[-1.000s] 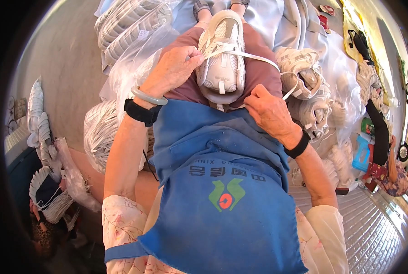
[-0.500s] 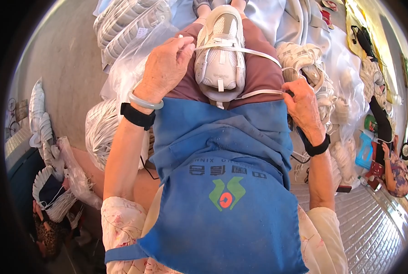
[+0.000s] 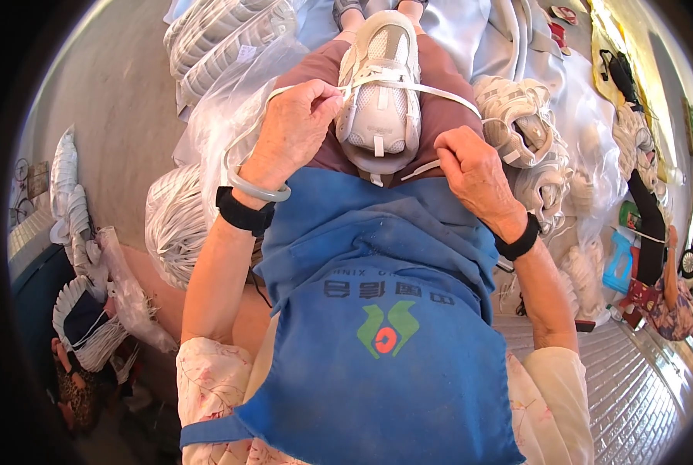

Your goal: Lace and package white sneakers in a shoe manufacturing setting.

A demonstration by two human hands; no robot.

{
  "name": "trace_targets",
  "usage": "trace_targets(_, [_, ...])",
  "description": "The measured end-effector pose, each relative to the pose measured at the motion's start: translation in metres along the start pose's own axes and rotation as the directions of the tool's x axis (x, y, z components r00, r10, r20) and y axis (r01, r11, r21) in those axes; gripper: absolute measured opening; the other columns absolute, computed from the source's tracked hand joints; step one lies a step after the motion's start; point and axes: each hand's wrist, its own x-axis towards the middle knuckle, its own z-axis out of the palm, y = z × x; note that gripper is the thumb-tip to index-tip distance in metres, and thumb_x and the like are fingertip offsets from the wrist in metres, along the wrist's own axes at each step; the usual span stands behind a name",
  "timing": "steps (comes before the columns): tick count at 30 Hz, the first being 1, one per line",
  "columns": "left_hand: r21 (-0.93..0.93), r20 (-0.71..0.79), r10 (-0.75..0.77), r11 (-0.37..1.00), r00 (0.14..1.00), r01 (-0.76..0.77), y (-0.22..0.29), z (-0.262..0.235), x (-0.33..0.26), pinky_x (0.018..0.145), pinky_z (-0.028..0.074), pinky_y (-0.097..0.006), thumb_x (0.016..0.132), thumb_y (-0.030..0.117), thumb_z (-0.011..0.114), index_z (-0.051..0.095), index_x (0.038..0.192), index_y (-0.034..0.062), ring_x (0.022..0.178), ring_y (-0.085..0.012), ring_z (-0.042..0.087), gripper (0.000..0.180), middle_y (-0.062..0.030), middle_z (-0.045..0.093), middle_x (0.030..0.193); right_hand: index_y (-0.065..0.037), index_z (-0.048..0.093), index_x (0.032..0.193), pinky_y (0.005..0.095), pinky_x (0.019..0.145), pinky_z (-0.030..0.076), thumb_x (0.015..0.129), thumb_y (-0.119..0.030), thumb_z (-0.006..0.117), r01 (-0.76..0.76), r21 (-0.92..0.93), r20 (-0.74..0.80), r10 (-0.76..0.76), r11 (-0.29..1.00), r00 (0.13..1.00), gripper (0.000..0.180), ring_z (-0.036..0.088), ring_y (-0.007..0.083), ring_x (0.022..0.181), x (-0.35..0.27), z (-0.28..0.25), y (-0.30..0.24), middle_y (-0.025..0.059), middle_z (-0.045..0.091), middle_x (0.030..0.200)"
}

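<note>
A white and grey sneaker (image 3: 379, 128) rests between my thighs, heel toward me, on the brown trousers. A flat white shoelace (image 3: 448, 98) crosses the front of the shoe and runs out to both sides. My left hand (image 3: 296, 120) pinches the lace close to the shoe's left side, and a loose length loops down over the wrist. On the right, my right hand (image 3: 476, 167) is closed with its fingertips over the trouser leg. A short piece of lace shows out of its fingers toward the shoe. A blue apron (image 3: 377, 232) covers my lap.
Laced sneakers (image 3: 521, 120) are piled to the right on clear plastic. Stacked white shoes (image 3: 234, 39) in plastic lie at the far left, above a bundle of white laces (image 3: 177, 225). A blue plastic container (image 3: 617, 260) and a person (image 3: 672, 302) are at the right.
My right hand has moved left and inward, toward the shoe, with the lace. My left hand has shifted slightly right and down, and a lace length now drapes over its wrist.
</note>
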Motion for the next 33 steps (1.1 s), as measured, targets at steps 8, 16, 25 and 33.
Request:
trace_targets(8, [-0.084, 0.188, -0.168, 0.979, 0.968, 0.187, 0.019, -0.018, -0.001, 0.067, 0.044, -0.023, 0.091, 0.024, 0.061, 0.069, 0.097, -0.0018, 0.071, -0.0068, 0.052, 0.028, 0.0000, 0.063, 0.082, -0.002, 0.062, 0.101, 0.0375, 0.067, 0.049, 0.084, -0.012, 0.062, -0.203, 0.146, -0.020, 0.208, 0.968, 0.978, 0.019, 0.061, 0.0303, 0.081, 0.036, -0.004, -0.008, 0.0118, 0.057, 0.089])
trace_targets(16, [-0.409, 0.150, -0.128, 0.895, 0.980, 0.179, 0.005, -0.008, -0.002, 0.074, 0.047, -0.024, 0.093, 0.019, 0.057, 0.066, 0.101, -0.0036, 0.079, -0.0085, 0.055, 0.026, -0.0022, 0.065, 0.094, -0.002, 0.064, 0.093, 0.0392, 0.069, 0.047, 0.085, -0.014, 0.063, -0.033, 0.063, -0.171, 0.044, 0.997, 0.984, 0.014, 0.060, 0.0330, 0.078, 0.070, 0.018, 0.013, 0.0129, 0.061, 0.084])
trace_targets(25, [0.109, -0.025, -0.016, 0.994, 1.000, 0.019, -0.009, 0.005, 0.014, 0.075, 0.047, -0.028, 0.093, 0.019, 0.055, 0.066, 0.102, -0.0009, 0.081, -0.0172, 0.061, 0.024, -0.0111, 0.066, 0.094, -0.001, 0.061, 0.079, 0.0453, 0.066, 0.046, 0.088, -0.019, 0.058, -0.225, 0.024, 0.034, 0.225, 0.974, 0.974, 0.020, 0.059, 0.0396, 0.074, 0.080, -0.011, 0.026, 0.0203, 0.062, 0.076])
trace_targets(33, [0.024, 0.024, -0.129, 0.991, 0.991, 0.128, -0.007, -0.005, 0.015, 0.080, 0.048, -0.028, 0.093, 0.024, 0.057, 0.067, 0.106, 0.0007, 0.085, -0.0186, 0.064, 0.029, -0.0127, 0.069, 0.095, -0.001, 0.062, 0.081, 0.0433, 0.066, 0.047, 0.087, -0.015, 0.059, -0.135, -0.071, -0.219, 0.116, 0.988, 0.969, 0.016, 0.060, 0.0365, 0.074, 0.073, -0.008, 0.037, 0.0147, 0.063, 0.080])
